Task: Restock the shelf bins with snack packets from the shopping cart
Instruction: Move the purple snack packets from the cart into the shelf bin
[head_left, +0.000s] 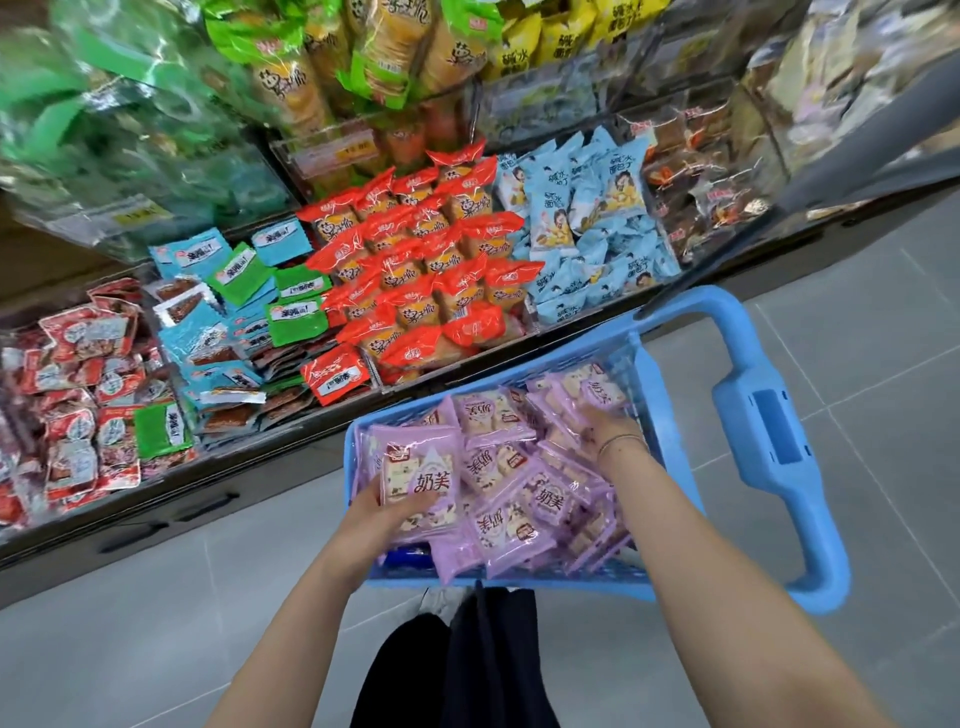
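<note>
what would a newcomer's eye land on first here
The blue cart basket in the lower middle, heaped with purple snack packets, catches the eye first. The left hand grips one packet at its near left corner, and the right hand reaches into the pile at the far right. Behind it, orange-red packets glow at centre, with pale blue packets to their right.

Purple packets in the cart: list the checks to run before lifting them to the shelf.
1. Grip of left hand on purple packet: ok.
2. Grip of right hand: cannot tell, fingers hidden among packets.
3. Position of cart beside shelf bins: ok.
4. Matching bin for purple packets located: cannot tell, none shows.
5. Room among red packets: not ok, piled high.
</note>
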